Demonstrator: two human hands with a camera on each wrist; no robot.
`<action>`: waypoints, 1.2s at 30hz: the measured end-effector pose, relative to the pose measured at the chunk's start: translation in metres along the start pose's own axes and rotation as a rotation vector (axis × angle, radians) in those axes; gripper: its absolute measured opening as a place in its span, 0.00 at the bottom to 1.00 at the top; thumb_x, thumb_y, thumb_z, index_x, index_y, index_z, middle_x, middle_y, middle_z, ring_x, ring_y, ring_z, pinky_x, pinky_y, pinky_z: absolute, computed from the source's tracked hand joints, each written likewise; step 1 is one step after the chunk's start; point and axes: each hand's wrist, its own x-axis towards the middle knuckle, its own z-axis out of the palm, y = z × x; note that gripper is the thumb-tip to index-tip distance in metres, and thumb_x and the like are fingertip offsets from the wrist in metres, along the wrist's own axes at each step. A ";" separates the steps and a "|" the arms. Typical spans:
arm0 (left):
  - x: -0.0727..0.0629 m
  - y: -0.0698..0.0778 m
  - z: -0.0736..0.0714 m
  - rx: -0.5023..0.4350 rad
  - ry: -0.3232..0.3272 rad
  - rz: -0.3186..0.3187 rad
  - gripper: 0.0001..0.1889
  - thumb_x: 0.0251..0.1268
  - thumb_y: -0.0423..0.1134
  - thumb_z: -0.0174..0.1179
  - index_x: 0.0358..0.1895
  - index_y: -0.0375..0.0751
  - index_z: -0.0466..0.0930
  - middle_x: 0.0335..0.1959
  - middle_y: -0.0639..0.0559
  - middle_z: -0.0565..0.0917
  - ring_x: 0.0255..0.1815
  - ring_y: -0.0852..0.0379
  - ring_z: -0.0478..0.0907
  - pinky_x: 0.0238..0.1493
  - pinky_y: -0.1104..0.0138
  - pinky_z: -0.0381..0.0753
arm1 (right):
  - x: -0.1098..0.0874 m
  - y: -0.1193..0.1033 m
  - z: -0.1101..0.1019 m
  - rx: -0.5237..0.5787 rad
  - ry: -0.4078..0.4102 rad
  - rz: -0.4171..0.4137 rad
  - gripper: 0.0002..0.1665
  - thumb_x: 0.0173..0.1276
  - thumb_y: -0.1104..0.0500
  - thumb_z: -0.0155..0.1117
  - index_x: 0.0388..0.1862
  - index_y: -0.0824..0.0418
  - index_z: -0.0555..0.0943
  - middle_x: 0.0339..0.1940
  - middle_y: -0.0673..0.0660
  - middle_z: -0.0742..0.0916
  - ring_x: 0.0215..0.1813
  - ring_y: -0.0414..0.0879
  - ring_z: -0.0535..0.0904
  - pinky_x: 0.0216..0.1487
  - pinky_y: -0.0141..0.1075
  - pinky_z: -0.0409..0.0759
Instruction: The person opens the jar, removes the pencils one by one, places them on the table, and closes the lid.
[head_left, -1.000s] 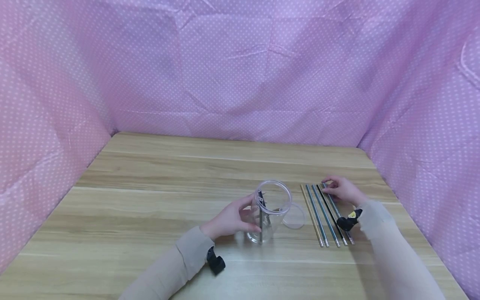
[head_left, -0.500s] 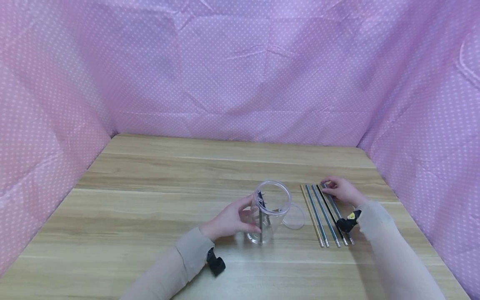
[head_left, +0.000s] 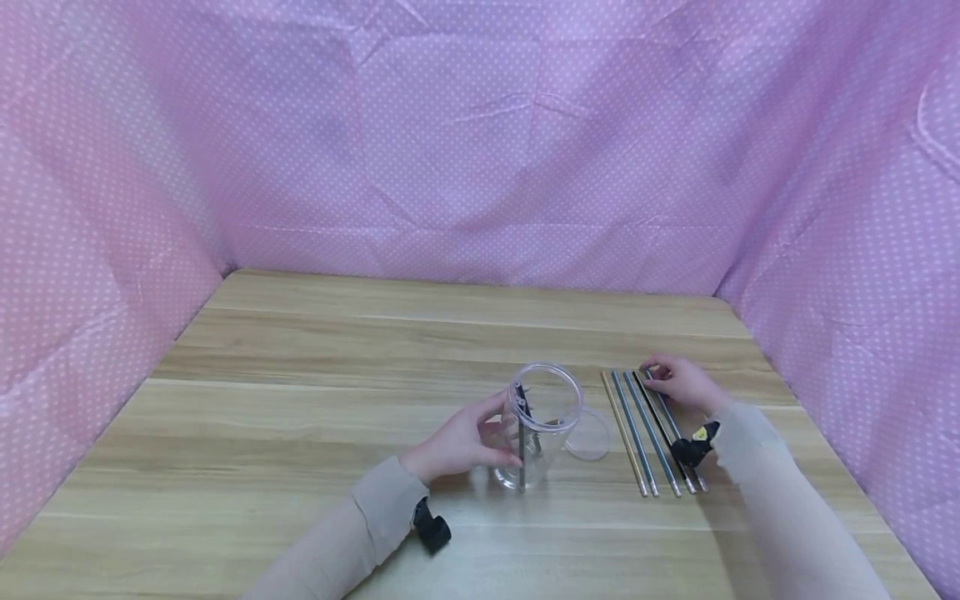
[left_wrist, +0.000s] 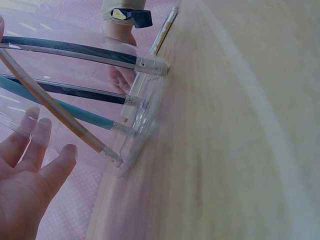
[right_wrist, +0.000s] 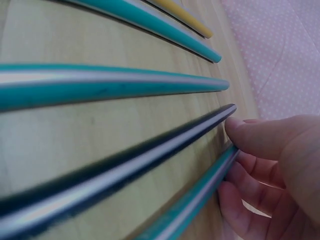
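Note:
My left hand [head_left: 461, 437] grips a clear plastic jar [head_left: 555, 442] that stands open-topped on the table. Inside it lean several pencils, eraser ends down: black ones, a teal pencil [left_wrist: 85, 113] and a yellow pencil [left_wrist: 65, 112]. On the right, my right hand [right_wrist: 290, 165] pinches the far end of the outermost teal pencil [right_wrist: 200, 192] between thumb and fingers. The thumb tip is right at the end of the neighbouring black pencil [right_wrist: 125, 157]. Left of these lie two more teal pencils and a yellow pencil [head_left: 624, 433], side by side, eraser ends toward me.
A clear round lid [head_left: 588, 435] lies flat between the jar and the pencil row. The wooden table [head_left: 300, 375] is enclosed by pink dotted cloth [head_left: 480, 150] at the back and both sides. Each wrist carries a small black camera [head_left: 431, 527].

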 end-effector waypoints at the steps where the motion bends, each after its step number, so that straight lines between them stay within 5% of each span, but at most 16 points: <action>1: 0.000 0.000 0.000 0.000 0.001 0.000 0.49 0.48 0.29 0.70 0.74 0.52 0.53 0.76 0.45 0.54 0.69 0.41 0.64 0.69 0.54 0.66 | 0.000 0.000 0.000 -0.005 0.001 -0.001 0.17 0.66 0.62 0.60 0.51 0.70 0.75 0.35 0.62 0.82 0.33 0.45 0.77 0.27 0.31 0.79; 24: -0.001 0.001 0.000 0.021 0.008 0.003 0.49 0.48 0.31 0.71 0.74 0.51 0.54 0.76 0.45 0.54 0.69 0.41 0.64 0.71 0.52 0.63 | -0.004 -0.011 -0.017 -0.021 0.037 0.005 0.20 0.68 0.61 0.57 0.54 0.73 0.74 0.39 0.68 0.83 0.37 0.50 0.80 0.32 0.34 0.80; 36: -0.001 0.002 0.000 0.008 0.003 -0.006 0.50 0.48 0.30 0.71 0.75 0.51 0.52 0.76 0.47 0.55 0.69 0.41 0.64 0.70 0.53 0.65 | -0.006 -0.054 -0.020 0.015 0.035 -0.108 0.20 0.70 0.61 0.55 0.55 0.73 0.74 0.41 0.66 0.83 0.36 0.51 0.81 0.34 0.32 0.83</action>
